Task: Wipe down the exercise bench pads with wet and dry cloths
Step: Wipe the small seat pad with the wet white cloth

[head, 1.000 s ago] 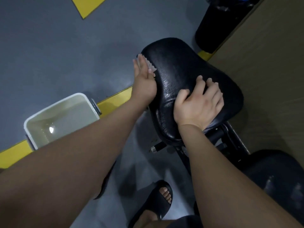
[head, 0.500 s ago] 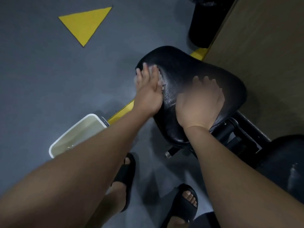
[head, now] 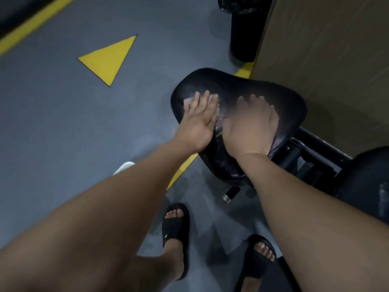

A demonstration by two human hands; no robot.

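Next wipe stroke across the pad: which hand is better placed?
Left. The left hand lies flat on the cloth near the edge of the pad, probably ready to sweep. The right hand rests on the pad beside it; it is blurred and no cloth shows under it.

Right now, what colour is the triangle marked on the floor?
Yellow: the triangle stands out against the grey floor, clearest in the head view.
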